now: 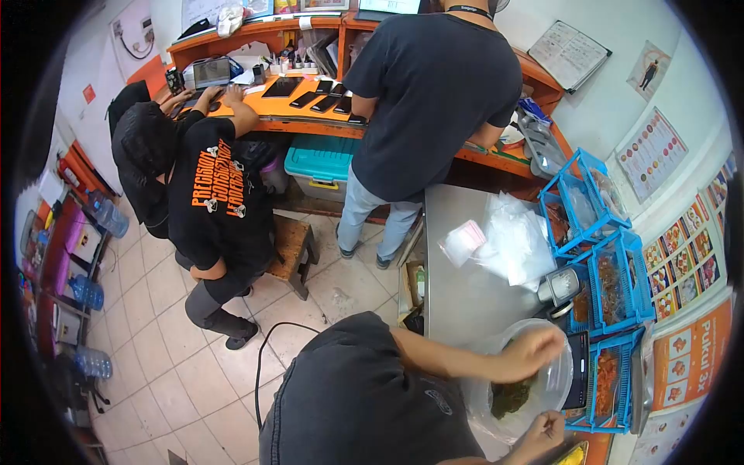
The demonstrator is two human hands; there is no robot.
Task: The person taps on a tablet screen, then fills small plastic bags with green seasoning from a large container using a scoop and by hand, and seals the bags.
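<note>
A translucent plastic tub (572,370) stands at the lower right, with dark green leafy stuff (511,397) in the bottom. My left hand (535,350) hangs over the tub's upper part, its fingers smeared by motion. At the near rim is my right hand (542,438), fingertips pinched together around a small dark bit that I cannot make out. A dark-screened device (576,370) leans beside the tub. Just beyond it, blue baskets (614,387) hold packed goods, some orange-red.
Clear plastic bags (515,240) and a grey handheld device (559,287) lie on the metal table (453,298). One person (442,101) stands at an orange counter (271,101) bearing several phones; another person (209,186) sits on a wooden stool (293,252). A black cable (263,349) crosses the tiled floor.
</note>
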